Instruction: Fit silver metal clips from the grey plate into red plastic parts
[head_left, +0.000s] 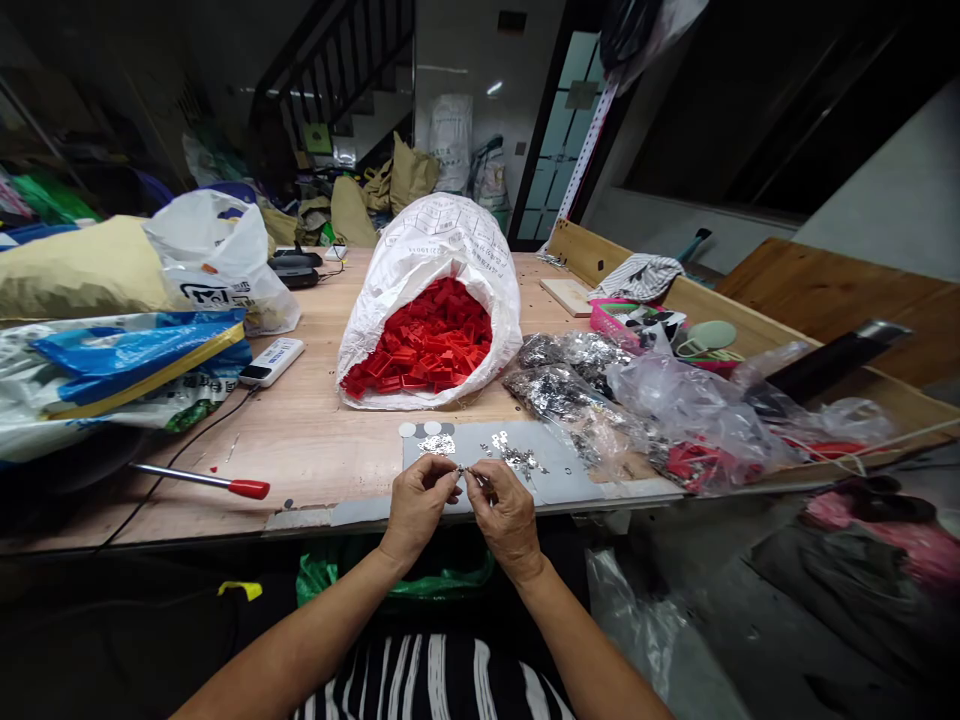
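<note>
Close together over the table's front edge, my left hand (417, 502) and my right hand (504, 508) both pinch at tiny metal pieces (462, 470), too small to make out in detail. Fingertips of the two hands nearly meet there. Just beyond them lies a grey mat (559, 465). On it are a small pile of shiny flat metal bits (436, 444) on the left and scattered small metal parts (517, 455) on the right. Behind the mat, a white woven sack (442, 225) lies with its mouth towards me, full of red plastic pieces (431, 340).
Clear bags of metal parts (562, 385) and a pink basket (615, 322) crowd the right. A red-handled lever (247, 488), a white power strip (274, 362) and plastic bags (225, 270) are on the left. A green bag (442, 582) hangs below the table edge.
</note>
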